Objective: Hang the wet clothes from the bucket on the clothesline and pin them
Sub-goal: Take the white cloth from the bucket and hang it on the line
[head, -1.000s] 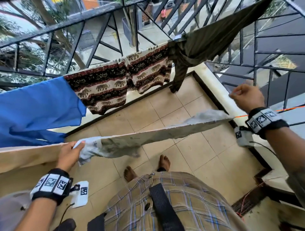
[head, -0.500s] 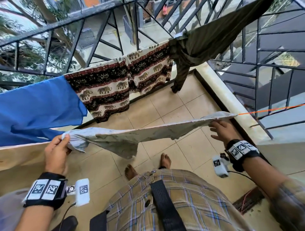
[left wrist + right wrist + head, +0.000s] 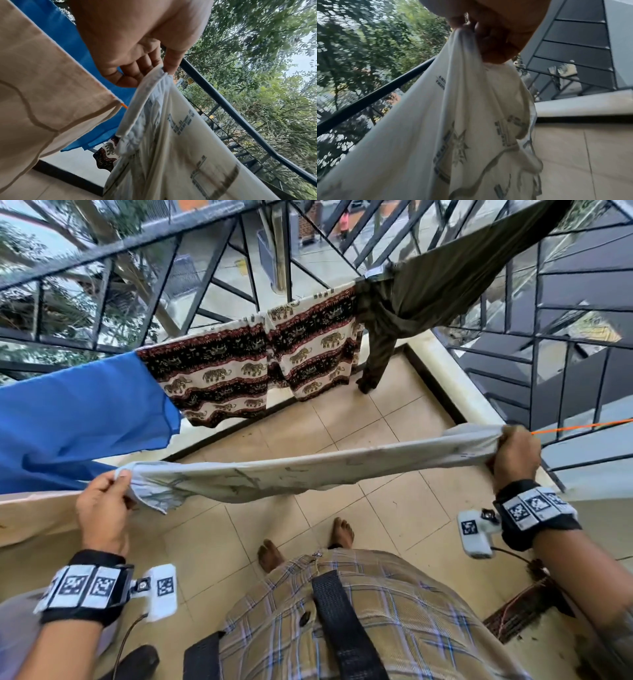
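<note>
A white cloth with a grey pattern [image 3: 308, 470] lies stretched along the orange clothesline [image 3: 582, 426] in front of me. My left hand [image 3: 113, 481] pinches its left corner; in the left wrist view the thumb and fingers [image 3: 169, 63] hold the hem of the cloth [image 3: 171, 135]. My right hand [image 3: 513, 446] grips the bunched right end; the right wrist view shows the fist [image 3: 488, 33] closed round the cloth [image 3: 453, 121]. No bucket or pin is in view.
A beige cloth [image 3: 30, 515] hangs to the left on the same line. On the black railing [image 3: 171, 244] hang a blue cloth [image 3: 78, 412], an elephant-print cloth [image 3: 260, 361] and a dark green garment [image 3: 428, 285]. My bare feet [image 3: 339, 532] stand on tiled floor.
My right hand came down from up at the right, took hold of the cloth's right end and pulled it taut. The left hand shifted left with its corner.
</note>
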